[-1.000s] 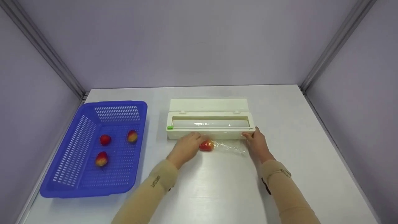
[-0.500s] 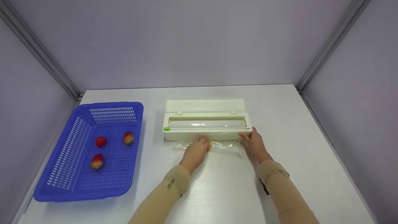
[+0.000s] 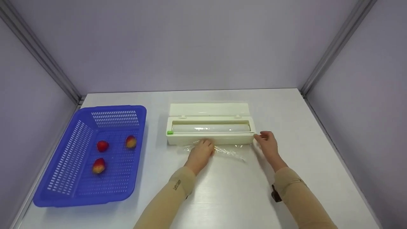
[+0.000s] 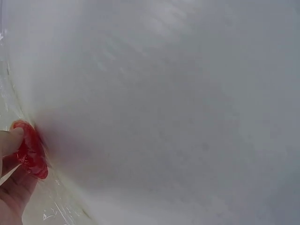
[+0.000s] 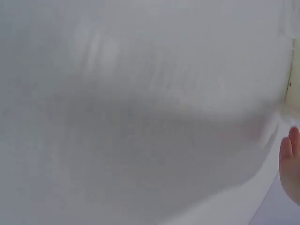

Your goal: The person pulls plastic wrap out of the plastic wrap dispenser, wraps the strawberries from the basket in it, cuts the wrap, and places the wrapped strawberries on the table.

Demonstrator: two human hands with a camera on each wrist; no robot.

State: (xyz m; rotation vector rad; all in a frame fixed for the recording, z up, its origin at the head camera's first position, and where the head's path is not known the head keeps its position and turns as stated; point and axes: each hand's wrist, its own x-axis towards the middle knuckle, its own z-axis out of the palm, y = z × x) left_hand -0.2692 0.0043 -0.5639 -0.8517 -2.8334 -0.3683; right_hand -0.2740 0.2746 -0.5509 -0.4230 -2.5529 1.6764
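Note:
My left hand (image 3: 201,154) grips a red fruit (image 4: 32,151) with clear cling film around it, close to the front wall of a white cling film dispenser (image 3: 211,139). In the head view the hand covers nearly all of this fruit. Crinkled cling film (image 3: 230,153) trails from it to the right along the table. At the dispenser's front right corner is my right hand (image 3: 268,147), its fingers relaxed and holding nothing that I can see. The dispenser's lid (image 3: 210,109) is raised at the back, and a film roll (image 3: 211,128) lies inside.
A blue plastic basket (image 3: 138,162) stands on the left of the white table (image 3: 222,197). It holds a rounder red fruit (image 3: 102,146) and two red-and-yellow fruits (image 3: 99,165). A green slider (image 3: 170,132) sits at the dispenser's left end. Pale walls enclose the table.
My left hand has moved right and taken hold of the fruit at the dispenser's front. My right hand has let go of the dispenser's right end and shifted slightly right.

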